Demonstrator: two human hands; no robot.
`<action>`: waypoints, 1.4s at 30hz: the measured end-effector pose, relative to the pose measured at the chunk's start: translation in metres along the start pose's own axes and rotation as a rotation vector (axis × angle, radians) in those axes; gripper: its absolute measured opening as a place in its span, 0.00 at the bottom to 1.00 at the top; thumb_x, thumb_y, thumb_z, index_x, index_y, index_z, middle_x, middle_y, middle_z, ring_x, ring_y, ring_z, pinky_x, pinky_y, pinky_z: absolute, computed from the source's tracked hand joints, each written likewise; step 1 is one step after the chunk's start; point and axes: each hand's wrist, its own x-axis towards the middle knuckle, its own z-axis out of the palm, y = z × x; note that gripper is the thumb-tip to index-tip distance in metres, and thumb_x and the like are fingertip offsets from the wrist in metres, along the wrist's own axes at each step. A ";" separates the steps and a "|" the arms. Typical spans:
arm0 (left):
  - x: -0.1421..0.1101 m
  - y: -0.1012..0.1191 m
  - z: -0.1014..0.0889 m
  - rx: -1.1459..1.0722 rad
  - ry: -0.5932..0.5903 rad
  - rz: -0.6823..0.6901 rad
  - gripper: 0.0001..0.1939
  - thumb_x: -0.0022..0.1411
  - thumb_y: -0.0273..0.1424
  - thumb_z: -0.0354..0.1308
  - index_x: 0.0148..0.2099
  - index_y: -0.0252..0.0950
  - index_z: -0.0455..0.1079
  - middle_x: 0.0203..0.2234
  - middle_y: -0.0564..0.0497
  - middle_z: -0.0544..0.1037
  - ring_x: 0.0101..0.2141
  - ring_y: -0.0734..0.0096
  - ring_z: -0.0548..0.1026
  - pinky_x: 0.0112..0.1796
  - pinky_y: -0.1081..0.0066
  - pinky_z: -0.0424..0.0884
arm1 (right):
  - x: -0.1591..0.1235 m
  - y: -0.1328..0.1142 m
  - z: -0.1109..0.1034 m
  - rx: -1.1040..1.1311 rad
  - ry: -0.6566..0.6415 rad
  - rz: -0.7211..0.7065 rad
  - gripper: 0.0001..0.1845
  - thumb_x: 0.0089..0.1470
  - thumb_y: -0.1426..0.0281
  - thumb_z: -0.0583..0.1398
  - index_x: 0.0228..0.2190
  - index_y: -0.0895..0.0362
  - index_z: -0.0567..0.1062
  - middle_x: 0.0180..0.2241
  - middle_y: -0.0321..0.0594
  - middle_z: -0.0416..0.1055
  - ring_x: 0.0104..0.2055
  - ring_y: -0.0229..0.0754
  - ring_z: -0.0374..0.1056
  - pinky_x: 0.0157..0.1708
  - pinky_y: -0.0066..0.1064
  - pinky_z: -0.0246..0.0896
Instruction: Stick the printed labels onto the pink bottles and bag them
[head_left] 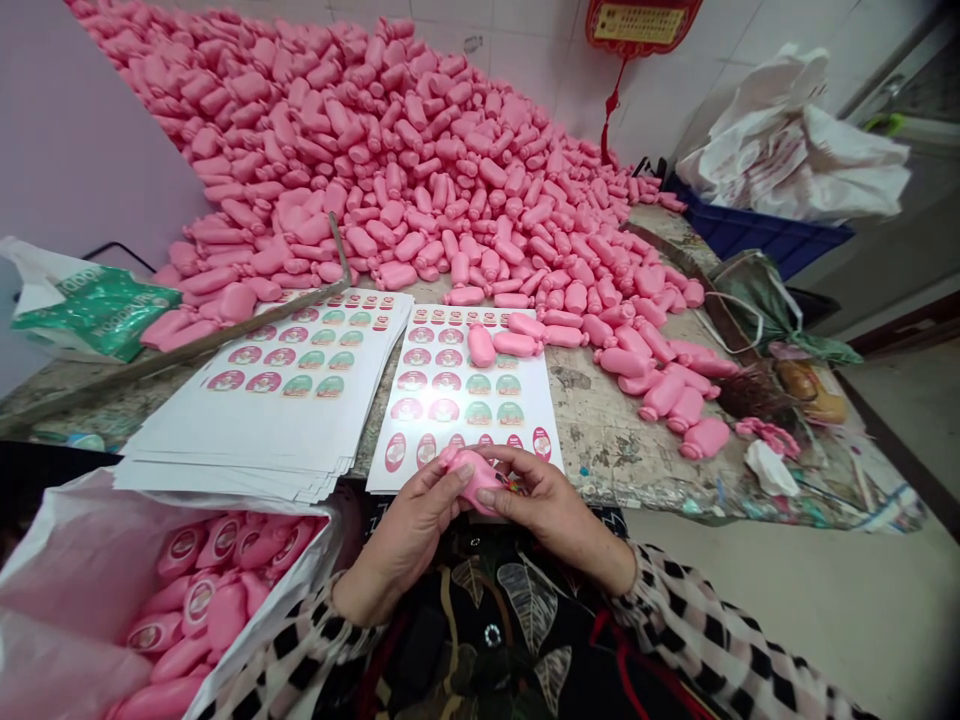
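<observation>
Close to my body, a small pink plastic bottle is held between both hands. My left hand grips its left end, thumb on top. My right hand closes on its right side, with the thumb pressed on its surface; whether a sticker lies under that thumb I cannot make out. Just beyond the hands lies a sheet of stickers with pink, green and oval red labels. Two pink bottles rest on its upper right part. To the left is a thick stack of sticker sheets, partly peeled at the front.
A big heap of pink bottles covers the table's back. A long stick crosses the stack's far edge. At lower left, a white sack holds labelled bottles. A blue crate and green bag stand right.
</observation>
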 end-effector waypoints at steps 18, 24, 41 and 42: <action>0.002 -0.001 -0.001 -0.001 -0.057 0.005 0.17 0.60 0.31 0.58 0.53 0.39 0.70 0.45 0.47 0.76 0.44 0.69 0.73 0.47 0.72 0.66 | 0.003 -0.002 0.001 -0.033 -0.050 -0.053 0.20 0.50 0.67 0.63 0.47 0.49 0.73 0.49 0.37 0.69 0.50 0.41 0.63 0.52 0.37 0.56; 0.004 -0.003 -0.003 -0.026 -0.041 0.018 0.16 0.60 0.30 0.58 0.51 0.39 0.71 0.47 0.47 0.75 0.47 0.68 0.72 0.50 0.71 0.64 | 0.003 -0.001 -0.001 -0.039 -0.048 -0.029 0.21 0.50 0.66 0.63 0.48 0.49 0.72 0.50 0.37 0.68 0.51 0.42 0.63 0.53 0.38 0.56; 0.001 0.003 -0.001 0.018 -0.030 0.032 0.16 0.59 0.30 0.59 0.50 0.37 0.72 0.49 0.46 0.74 0.51 0.63 0.68 0.53 0.66 0.61 | 0.002 0.002 0.002 -0.012 -0.099 0.007 0.28 0.50 0.66 0.63 0.53 0.49 0.67 0.50 0.38 0.68 0.54 0.43 0.61 0.55 0.39 0.54; 0.001 0.003 -0.001 0.021 -0.031 0.030 0.16 0.59 0.31 0.59 0.50 0.38 0.72 0.49 0.46 0.74 0.51 0.63 0.69 0.53 0.66 0.61 | 0.002 0.002 0.002 -0.006 -0.100 0.008 0.28 0.50 0.66 0.63 0.53 0.49 0.67 0.50 0.39 0.69 0.54 0.43 0.61 0.55 0.40 0.54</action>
